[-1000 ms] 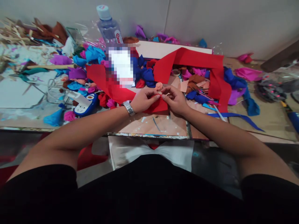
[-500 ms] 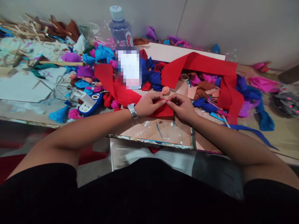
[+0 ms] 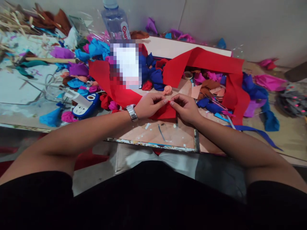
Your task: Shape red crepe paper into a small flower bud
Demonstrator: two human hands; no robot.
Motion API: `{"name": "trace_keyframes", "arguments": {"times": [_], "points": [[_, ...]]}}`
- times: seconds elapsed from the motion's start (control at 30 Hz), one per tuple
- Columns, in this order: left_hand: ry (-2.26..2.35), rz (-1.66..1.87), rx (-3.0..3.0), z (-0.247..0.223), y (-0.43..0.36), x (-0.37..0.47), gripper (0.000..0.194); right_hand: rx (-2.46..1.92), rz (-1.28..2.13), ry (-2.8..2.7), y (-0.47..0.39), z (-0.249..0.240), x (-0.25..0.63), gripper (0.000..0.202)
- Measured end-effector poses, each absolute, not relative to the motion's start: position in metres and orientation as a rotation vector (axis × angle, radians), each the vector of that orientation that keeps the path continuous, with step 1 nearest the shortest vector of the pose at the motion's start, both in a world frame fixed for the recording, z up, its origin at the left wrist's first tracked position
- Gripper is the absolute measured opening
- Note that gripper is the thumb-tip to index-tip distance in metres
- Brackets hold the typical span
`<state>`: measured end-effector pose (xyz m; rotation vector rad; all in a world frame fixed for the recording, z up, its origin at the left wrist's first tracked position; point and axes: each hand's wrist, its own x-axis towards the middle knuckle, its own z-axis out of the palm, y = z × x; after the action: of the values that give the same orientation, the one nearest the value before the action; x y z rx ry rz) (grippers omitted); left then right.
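My left hand (image 3: 152, 104), with a metal watch (image 3: 132, 113) at its wrist, pinches a red crepe paper strip (image 3: 166, 114) between thumb and fingers. Close beside it, my right hand (image 3: 185, 107) pinches the strip's upper edge, its thumb and forefinger pressed together. The strip hangs below the fingertips and runs back under my left hand to the upper left. Just behind my fingers lies a small peach paper rosette (image 3: 167, 89). A long red paper band (image 3: 213, 65) bends over the pile at the right.
Blue, purple and pink crumpled paper pieces (image 3: 157, 78) cover the table's back. A clear bottle (image 3: 115, 22) stands behind a blurred-out bright rectangle (image 3: 127, 65). At left are a blue-and-white power strip (image 3: 86, 104) and green-handled pliers (image 3: 31, 65). The table's front edge (image 3: 153, 144) is worn.
The view has shifted slightly, so the table things sit further left and higher. My fingertips have moved a little apart along the red paper; both hands keep their pinch.
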<state>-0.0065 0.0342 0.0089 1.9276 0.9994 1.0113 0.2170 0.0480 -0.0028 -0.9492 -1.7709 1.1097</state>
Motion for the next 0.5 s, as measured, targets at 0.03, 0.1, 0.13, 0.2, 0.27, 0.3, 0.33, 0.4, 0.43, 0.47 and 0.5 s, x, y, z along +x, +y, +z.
{"name": "trace_keyframes", "arguments": {"times": [0.03,0.1,0.13,0.2,0.27,0.3,0.33,0.4,0.43,0.47,0.5], "points": [[0.997,1.006,1.926,0.0099,0.0338,-0.0063,0.054,-0.947,1.112,-1.778,0.0476,-0.0019,0.2169,0.046],[0.993,1.005,1.926,0.0114,0.0332,-0.0061,0.056,-0.941,1.114,-1.790,0.0467,0.0002,0.2165,0.045],[0.990,1.009,1.928,0.0119,0.0330,-0.0061,0.057,-0.939,1.115,-1.794,0.0463,0.0012,0.2163,0.044],[0.985,1.016,1.931,0.0122,0.0329,-0.0060,0.058,-0.941,1.111,-1.796,0.0455,0.0027,0.2158,0.043],[0.990,1.020,1.926,0.0117,0.0331,-0.0061,0.059,-0.946,1.096,-1.801,0.0453,0.0033,0.2158,0.041],[0.995,1.023,1.922,0.0112,0.0334,-0.0062,0.060,-0.948,1.086,-1.806,0.0453,0.0031,0.2159,0.040],[1.002,1.028,1.920,0.0107,0.0337,-0.0063,0.060,-0.950,1.075,-1.811,0.0455,0.0027,0.2162,0.040],[1.016,1.031,1.926,0.0096,0.0345,-0.0066,0.061,-0.954,1.066,-1.822,0.0461,0.0013,0.2171,0.042],[1.021,1.026,1.934,0.0091,0.0350,-0.0068,0.061,-0.956,1.069,-1.828,0.0463,0.0005,0.2176,0.044],[1.026,1.020,1.943,0.0086,0.0355,-0.0070,0.060,-0.959,1.074,-1.834,0.0464,-0.0004,0.2180,0.046],[1.028,1.014,1.951,0.0081,0.0359,-0.0072,0.060,-0.961,1.078,-1.839,0.0464,-0.0011,0.2183,0.047]]}}
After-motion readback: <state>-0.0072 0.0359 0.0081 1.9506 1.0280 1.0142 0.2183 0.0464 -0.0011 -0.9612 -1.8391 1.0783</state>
